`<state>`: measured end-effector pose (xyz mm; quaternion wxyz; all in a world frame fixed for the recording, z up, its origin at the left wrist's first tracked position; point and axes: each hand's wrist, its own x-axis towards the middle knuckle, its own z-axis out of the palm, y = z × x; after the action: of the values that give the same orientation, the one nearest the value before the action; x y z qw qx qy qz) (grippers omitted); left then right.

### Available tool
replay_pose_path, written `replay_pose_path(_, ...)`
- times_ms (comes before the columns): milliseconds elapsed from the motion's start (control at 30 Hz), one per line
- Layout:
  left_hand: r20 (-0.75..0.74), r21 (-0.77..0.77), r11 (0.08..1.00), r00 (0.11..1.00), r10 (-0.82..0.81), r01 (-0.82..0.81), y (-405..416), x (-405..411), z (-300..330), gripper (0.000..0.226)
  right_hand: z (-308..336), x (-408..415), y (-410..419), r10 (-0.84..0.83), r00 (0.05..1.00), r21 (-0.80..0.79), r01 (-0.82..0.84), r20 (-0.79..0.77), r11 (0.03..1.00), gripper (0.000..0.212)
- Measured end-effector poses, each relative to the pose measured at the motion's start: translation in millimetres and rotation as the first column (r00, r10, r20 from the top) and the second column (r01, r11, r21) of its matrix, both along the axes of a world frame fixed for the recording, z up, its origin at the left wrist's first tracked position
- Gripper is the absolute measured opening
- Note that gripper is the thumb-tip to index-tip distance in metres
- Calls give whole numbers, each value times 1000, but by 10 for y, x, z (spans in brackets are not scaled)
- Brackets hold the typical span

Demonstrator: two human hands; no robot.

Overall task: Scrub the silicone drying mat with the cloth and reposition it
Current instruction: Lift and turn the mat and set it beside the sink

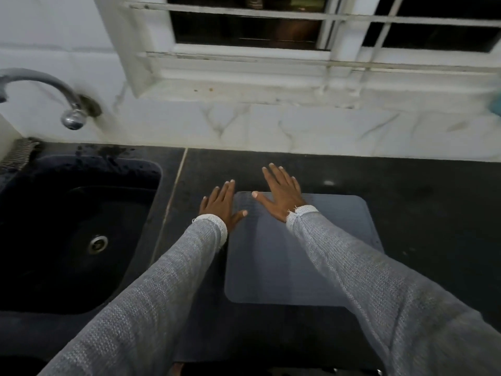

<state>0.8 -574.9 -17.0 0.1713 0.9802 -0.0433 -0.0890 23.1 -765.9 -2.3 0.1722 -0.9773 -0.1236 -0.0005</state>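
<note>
Dark stone counter [406, 213] runs under me, and I take the silicone drying mat [284, 267] as my landmark: a pale grey, round-cornered sheet lying flat on the counter, nearest me at its front edge. My grey knit sleeves [151, 294] reach forward, the right one crossing over the mat's right half. At the mat's far left corner my left hand [219, 204] lies flat with fingers straight, mostly on the counter just beside the mat, thumb reaching onto its edge, holding nothing. My right hand [282, 196] lies spread on the mat's far edge, fingers straight and extending past it onto the counter, gripping nothing. Left of the mat sits a dark sink [40, 267] with its drain [97, 244]. Beyond the mat rise the marbled wall tiles [298, 131], a curved tap [48, 88] above the sink, and a barred window [325, 25].
</note>
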Motion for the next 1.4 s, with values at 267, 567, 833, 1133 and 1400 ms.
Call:
replay_pose_path(267, -113, 10, 1000, 994, -5, 6, -457, -175, -325, 81, -283, -473, -1308, -297, 951, -2, 298, -82, 955, 64)
replay_pose_path(567, -117, -26, 999, 992, -40, 38, -464, -343, -546, 80, -510, -762, -1908, -540, 842, -122, 535, -2, 836, 42)
replay_pose_path(833, -19, -98, 913, 918, 396, -396, -266, -483, -444, 49, -575, -898, -2146, -679, 731, 6, 681, -70, 732, 32)
replay_pose_path(1133, -189, -158, 840, 851, 490, -519, -238, -381, -381, 19, -564, -813, -2314, -705, 634, 131, 766, -318, 629, 26)
replay_pose_path(1400, -416, -268, 705, 739, 530, -657, -97, -284, -410, 14, -469, -768, -2439, -654, 539, 299, 841, -532, 450, 22)
